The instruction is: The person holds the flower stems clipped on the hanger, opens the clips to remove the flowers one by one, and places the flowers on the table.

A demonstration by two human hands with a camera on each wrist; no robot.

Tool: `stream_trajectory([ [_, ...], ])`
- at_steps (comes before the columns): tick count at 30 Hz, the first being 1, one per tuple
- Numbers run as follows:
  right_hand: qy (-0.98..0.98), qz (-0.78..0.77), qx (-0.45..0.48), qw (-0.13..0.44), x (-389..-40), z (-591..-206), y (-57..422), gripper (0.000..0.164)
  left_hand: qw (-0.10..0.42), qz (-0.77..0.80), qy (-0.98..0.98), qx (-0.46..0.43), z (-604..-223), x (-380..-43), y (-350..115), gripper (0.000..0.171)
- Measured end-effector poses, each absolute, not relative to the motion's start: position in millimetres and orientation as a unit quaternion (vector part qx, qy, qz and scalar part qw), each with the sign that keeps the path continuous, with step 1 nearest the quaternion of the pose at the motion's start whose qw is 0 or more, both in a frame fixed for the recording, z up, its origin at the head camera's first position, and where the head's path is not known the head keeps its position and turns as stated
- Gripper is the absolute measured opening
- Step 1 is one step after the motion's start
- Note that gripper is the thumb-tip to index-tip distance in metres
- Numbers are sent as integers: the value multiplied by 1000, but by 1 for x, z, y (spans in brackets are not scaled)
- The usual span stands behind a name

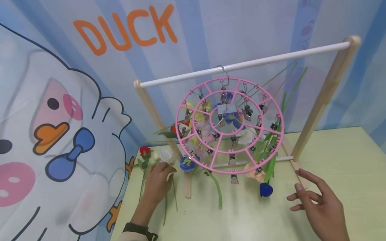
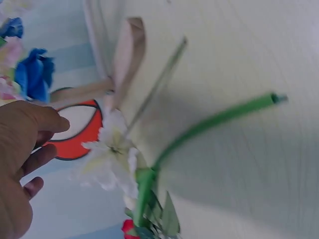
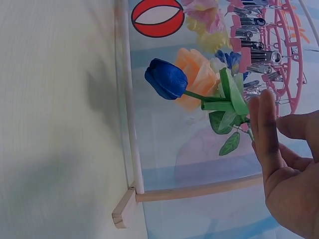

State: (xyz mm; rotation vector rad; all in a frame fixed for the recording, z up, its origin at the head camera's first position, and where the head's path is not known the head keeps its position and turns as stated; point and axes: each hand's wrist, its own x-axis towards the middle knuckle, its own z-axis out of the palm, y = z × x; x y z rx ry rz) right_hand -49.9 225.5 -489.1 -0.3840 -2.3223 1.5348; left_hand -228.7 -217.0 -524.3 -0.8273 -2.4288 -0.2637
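In the head view my left hand is over several artificial flowers at the table's left, among them a white lily and a red rose. The left wrist view shows its fingers loosely bent, apart from the lily, with nothing between them. My right hand, fingers spread and holding nothing, hovers near the rack's right foot. A pink round clip hanger hangs from the rack, with several artificial flowers clipped on. A blue tulip hangs head down at its right side, apart from the right hand.
The rack has a white top rod, wooden posts and feet on the pale table. Bare metal clips dangle from the hanger. Behind stands a blue cloth printed with a duck.
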Motion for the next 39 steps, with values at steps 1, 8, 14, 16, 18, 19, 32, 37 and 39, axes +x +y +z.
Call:
stream_trajectory([
  [1, -816, 537, -133, 166, -50, -488, 225, 49, 280, -109, -904, -306, -522, -225, -214, 31],
  [8, -825, 523, -111, 184, -55, -482, 226, 49, 277, -177, -900, -287, -501, -201, -188, 34],
  [14, -825, 520, -87, 203, -62, -480, 229, 50, 255, -226, -903, -261, -489, -188, -168, 34],
  [16, -824, 520, -79, 209, -65, -478, 230, 51, 250, -239, -903, -256, -486, -185, -163, 33],
  [18, -823, 521, -73, 213, -68, -476, 230, 51, 243, -252, -903, -251, -483, -183, -158, 32],
  [19, -822, 523, -71, 214, -69, -474, 230, 51, 238, -258, -903, -247, -481, -181, -156, 31],
  [32, -831, 507, 4, 230, -97, -460, 231, 53, 235, -303, -893, -235, -471, -160, -123, 41],
  [37, -842, 491, 11, 224, -105, -456, 231, 53, 240, -301, -900, -205, -468, -151, -117, 47],
  [39, -847, 484, 11, 220, -108, -455, 230, 53, 245, -299, -901, -197, -466, -148, -116, 50],
])
